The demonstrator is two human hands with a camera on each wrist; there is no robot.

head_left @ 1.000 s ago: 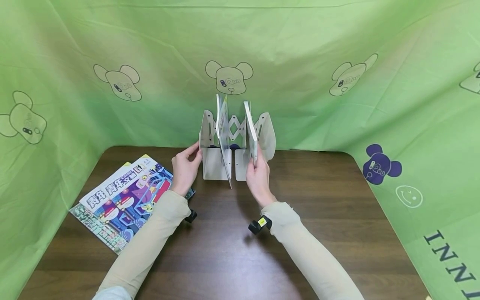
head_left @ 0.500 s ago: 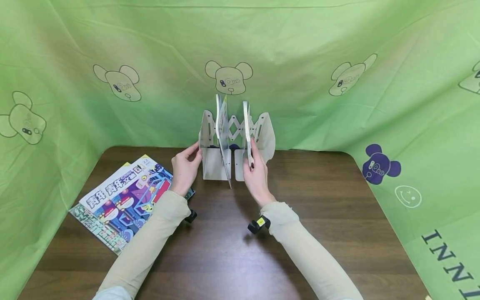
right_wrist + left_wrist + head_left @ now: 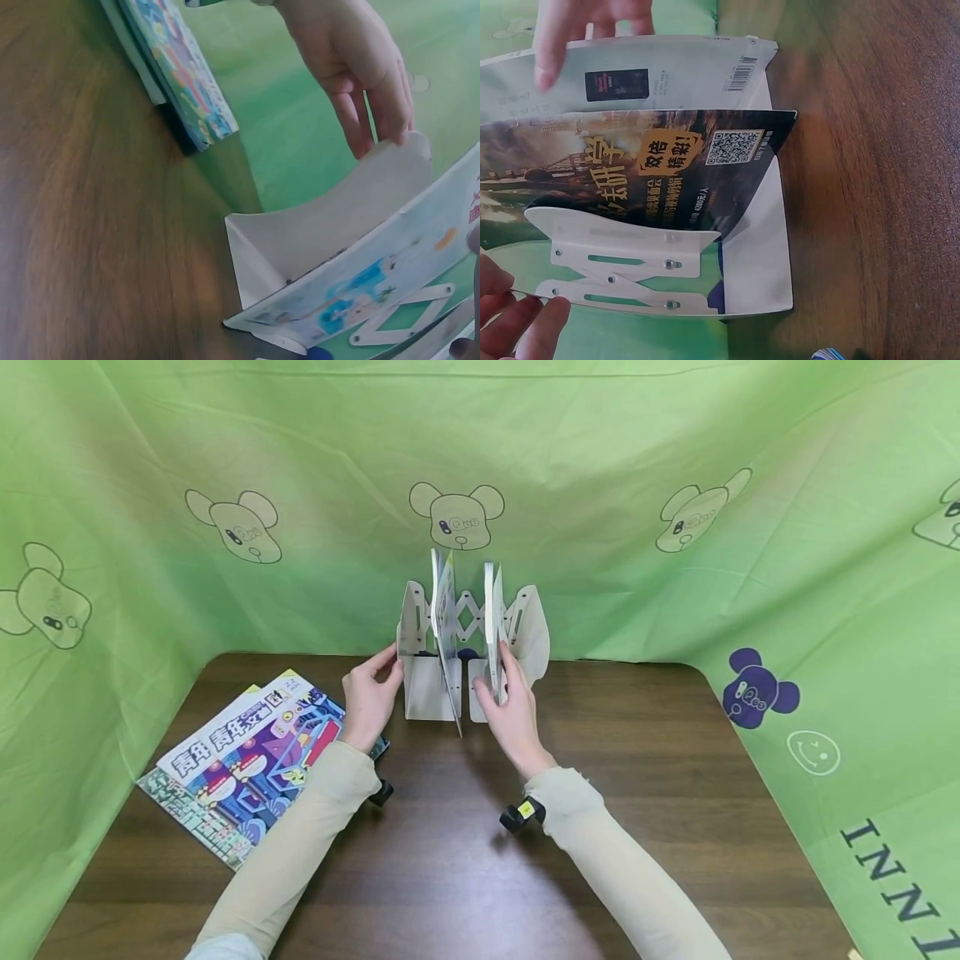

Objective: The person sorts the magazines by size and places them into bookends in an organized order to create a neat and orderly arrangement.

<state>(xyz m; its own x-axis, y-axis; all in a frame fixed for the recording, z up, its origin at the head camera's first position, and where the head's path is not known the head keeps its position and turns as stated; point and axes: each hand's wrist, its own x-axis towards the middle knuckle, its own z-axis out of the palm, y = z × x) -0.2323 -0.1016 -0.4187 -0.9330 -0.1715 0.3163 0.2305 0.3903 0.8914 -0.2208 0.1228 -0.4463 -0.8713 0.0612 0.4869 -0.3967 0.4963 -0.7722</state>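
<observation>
Two groups of thin paper magazines (image 3: 447,627) stand in a white metal rack (image 3: 530,631) with crossed bars at its back, near the far table edge; their exact count is hard to see. The left hand (image 3: 369,702) pinches the rack's left end plate (image 3: 412,627). The right hand (image 3: 513,717) has its thumb and fingers on opposite sides of the right group (image 3: 490,618); whether they squeeze it, I cannot tell. Flat, colourful magazines (image 3: 251,764), partly hidden by the beige left sleeve (image 3: 296,839), lie on the brown wooden table (image 3: 645,760).
</observation>
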